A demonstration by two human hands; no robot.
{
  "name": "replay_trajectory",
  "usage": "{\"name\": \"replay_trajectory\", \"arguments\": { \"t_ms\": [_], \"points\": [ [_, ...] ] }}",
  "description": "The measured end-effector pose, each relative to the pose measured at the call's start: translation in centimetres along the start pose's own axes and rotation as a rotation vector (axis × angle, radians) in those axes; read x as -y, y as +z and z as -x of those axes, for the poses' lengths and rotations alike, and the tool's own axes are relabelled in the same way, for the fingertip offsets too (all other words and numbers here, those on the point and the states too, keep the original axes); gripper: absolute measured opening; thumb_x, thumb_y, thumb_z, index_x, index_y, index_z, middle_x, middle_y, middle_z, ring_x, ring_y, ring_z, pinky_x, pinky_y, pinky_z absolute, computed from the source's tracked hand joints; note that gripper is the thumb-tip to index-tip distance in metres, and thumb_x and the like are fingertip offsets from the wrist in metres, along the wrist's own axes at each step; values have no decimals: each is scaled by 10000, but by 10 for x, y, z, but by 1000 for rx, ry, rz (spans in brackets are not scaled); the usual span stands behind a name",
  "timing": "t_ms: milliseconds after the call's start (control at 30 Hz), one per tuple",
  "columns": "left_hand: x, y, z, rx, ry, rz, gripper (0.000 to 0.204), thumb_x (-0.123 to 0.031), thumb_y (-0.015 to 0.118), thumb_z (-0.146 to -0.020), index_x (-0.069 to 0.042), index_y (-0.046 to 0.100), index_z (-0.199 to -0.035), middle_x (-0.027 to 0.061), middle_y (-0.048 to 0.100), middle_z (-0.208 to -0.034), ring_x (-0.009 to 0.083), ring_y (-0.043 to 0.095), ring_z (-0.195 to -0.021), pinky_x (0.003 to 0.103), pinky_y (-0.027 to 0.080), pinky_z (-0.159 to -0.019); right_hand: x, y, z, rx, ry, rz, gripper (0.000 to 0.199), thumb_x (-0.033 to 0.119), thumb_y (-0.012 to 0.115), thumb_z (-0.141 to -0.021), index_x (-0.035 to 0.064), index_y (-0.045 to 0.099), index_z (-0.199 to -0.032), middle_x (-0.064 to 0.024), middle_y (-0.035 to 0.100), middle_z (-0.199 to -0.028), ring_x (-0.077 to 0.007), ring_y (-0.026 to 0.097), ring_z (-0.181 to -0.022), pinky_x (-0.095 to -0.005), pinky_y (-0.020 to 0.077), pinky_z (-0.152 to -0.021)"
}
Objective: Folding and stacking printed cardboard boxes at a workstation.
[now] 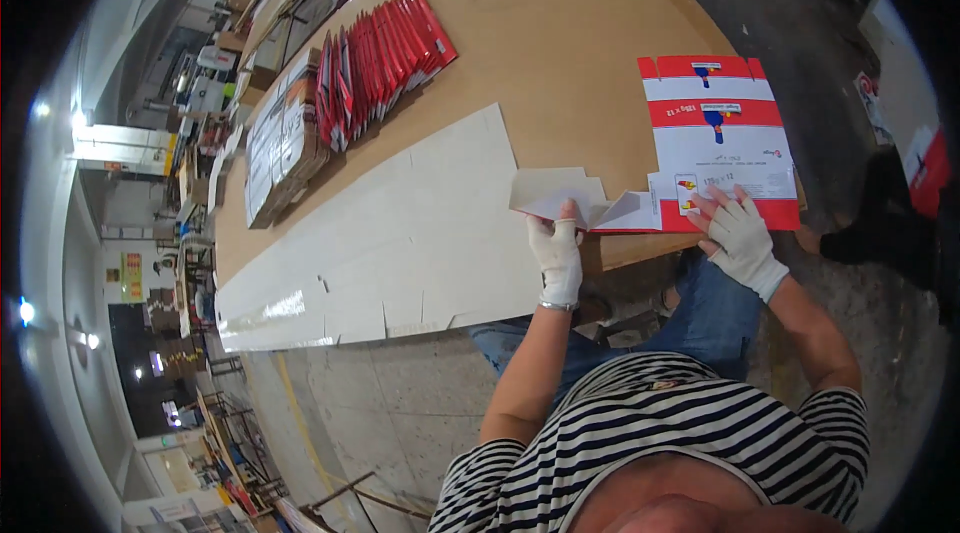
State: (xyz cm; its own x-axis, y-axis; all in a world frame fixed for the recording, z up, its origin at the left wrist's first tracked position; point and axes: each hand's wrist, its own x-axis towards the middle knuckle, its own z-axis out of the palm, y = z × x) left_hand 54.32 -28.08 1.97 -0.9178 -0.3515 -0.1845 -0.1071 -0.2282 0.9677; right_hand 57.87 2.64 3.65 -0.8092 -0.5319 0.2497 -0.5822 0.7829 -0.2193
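Striped knit fabric, black on white, covers our torso [680, 423] nearest the camera, with blue denim [735, 318] beyond it. We wear off-white fingerless gloves of soft cloth. Beneath both hands is the work surface [560, 43], smooth and brown, with a long, pale board sheet [370, 253] that has short slits along one edge.

We locate the carton blank [735, 155] at the near right edge of the surface: thin, flat board, printed in red and white bands, its plain flaps [560, 188] folded up at the left. Our left hand [556, 255] pinches these flaps under the thumb; our right hand [742, 241] lies on the printed panel, fingers spread.

Farther left, we see leaning red packs [385, 58], contents not discernible, beside a shiny, block-shaped bundle [285, 148].
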Motion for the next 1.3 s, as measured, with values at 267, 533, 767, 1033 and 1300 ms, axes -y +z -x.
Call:
{"name": "replay_trajectory", "arguments": {
  "t_ms": [267, 533, 767, 1033, 1300],
  "points": [
    [2, 13, -12, 535, 933, -1016, 760, -31, 603, -814, -18, 276, -1501, 207, 262, -1569, 368, 284, -1446, 496, 298, -1138, -9, 1, -1, 33, -84, 168, 457, 204, 516, -916, 194, 534, -1372, -40, 508, -1440, -269, 424, -1368, -588, 241, -1135],
    [-7, 30, 8, 751, 897, -1372, 795, -465, 622, -848, -140, 323, -1510, 189, 223, -1584, 394, 217, -1460, 712, 240, -1051, -9, 6, -2, 13, -87, 207, 430, 177, 454, -948, 177, 528, -1371, -65, 492, -1452, -281, 408, -1382, -629, 224, -1123],
    [0, 41, 15, 630, 853, -1531, 737, -519, 599, -856, -248, 359, -1498, 193, 259, -1561, 389, 240, -1445, 749, 240, -1016, -3, 10, 0, -45, -104, 182, 374, 145, 499, -933, 135, 591, -1295, -84, 546, -1399, -306, 437, -1359, -656, 206, -1123],
    [-5, 46, 21, 636, 783, -1604, 717, -507, 600, -867, -236, 376, -1492, 189, 249, -1570, 387, 221, -1456, 754, 222, -1024, -4, 15, 5, -15, -136, 190, 378, 136, 517, -918, 118, 594, -1288, -83, 566, -1375, -302, 442, -1355, -659, 200, -1126],
    [-6, 47, 23, 651, 754, -1596, 684, -518, 553, -899, -217, 378, -1487, 190, 241, -1569, 388, 220, -1453, 752, 208, -1023, -11, 13, 6, 66, -198, 191, 409, 134, 507, -909, 104, 578, -1311, -82, 543, -1400, -304, 436, -1359, -638, 208, -1133]
  ]
}}
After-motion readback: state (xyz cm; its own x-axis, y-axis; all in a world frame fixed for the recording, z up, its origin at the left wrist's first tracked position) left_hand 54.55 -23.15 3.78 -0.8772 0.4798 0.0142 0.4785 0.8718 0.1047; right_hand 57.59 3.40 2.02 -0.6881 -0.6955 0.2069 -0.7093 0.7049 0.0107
